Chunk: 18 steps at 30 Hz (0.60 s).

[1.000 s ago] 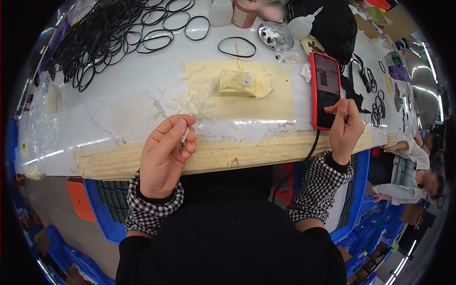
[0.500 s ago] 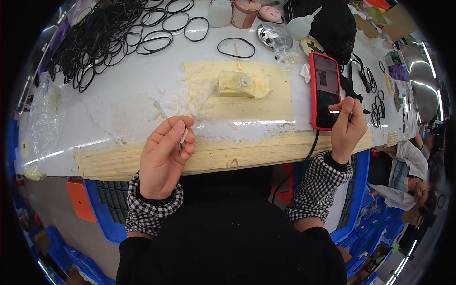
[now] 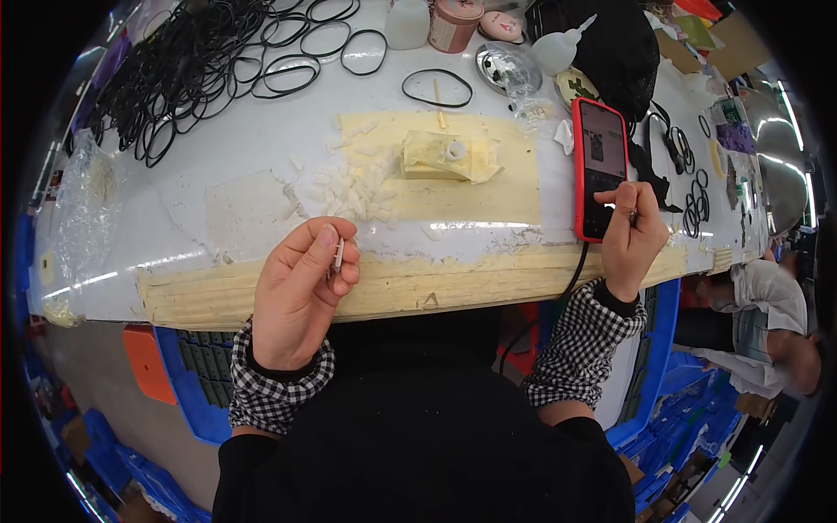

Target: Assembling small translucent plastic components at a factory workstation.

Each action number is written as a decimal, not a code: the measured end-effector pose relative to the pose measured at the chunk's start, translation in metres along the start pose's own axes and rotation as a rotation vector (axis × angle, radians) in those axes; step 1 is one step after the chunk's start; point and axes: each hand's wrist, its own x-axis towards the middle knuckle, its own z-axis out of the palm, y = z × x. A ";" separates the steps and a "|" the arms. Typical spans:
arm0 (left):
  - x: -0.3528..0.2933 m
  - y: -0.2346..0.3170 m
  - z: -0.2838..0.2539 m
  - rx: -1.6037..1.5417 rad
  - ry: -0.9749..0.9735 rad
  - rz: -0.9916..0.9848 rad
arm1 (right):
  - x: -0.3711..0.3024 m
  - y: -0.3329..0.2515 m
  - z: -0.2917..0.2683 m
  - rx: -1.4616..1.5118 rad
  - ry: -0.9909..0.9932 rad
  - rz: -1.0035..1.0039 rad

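My left hand [image 3: 301, 292] sits at the table's near edge, its fingers pinched on a small white plastic piece [image 3: 338, 253]. My right hand [image 3: 629, 235] rests at the lower right corner of a red-cased phone [image 3: 600, 166] lying screen-up on the table; its thumb touches the lit screen and a thin dark tool [image 3: 635, 212] is tucked between its fingers. A black cable [image 3: 571, 275] runs from the phone over the table edge. Between the hands lies a yellowish taped patch [image 3: 453, 170] with a small taped block [image 3: 446, 157] and a scatter of white plastic bits [image 3: 344, 192].
A big pile of black rubber rings [image 3: 183, 70] covers the far left; single rings [image 3: 436, 87] lie farther right. Jars, a squeeze bottle [image 3: 558, 48] and a black bag [image 3: 623, 52] stand at the back. Blue crates [image 3: 183, 383] sit under the table. Another person [image 3: 767, 322] sits at the right.
My right hand has shifted slightly on the phone, thumb now on the screen. My left hand stays put with the white piece.
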 end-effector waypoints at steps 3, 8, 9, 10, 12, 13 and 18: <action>0.000 0.000 -0.001 -0.004 0.007 -0.004 | 0.000 -0.001 0.000 -0.006 -0.014 0.009; 0.001 -0.001 -0.003 -0.040 -0.016 -0.002 | 0.001 -0.001 0.001 -0.010 0.000 0.006; 0.002 -0.002 -0.004 -0.064 -0.026 -0.002 | 0.001 -0.001 0.001 -0.010 0.013 0.004; 0.002 -0.002 -0.005 -0.089 -0.036 -0.001 | 0.001 -0.001 0.001 -0.017 -0.003 0.010; 0.002 -0.002 -0.005 -0.088 -0.029 0.003 | 0.000 -0.001 -0.001 -0.031 -0.034 0.023; 0.002 -0.002 -0.004 -0.087 -0.027 0.004 | 0.000 -0.001 0.000 -0.030 -0.006 0.031; 0.002 -0.002 -0.005 -0.090 -0.034 0.013 | 0.002 -0.002 0.002 -0.053 0.010 0.065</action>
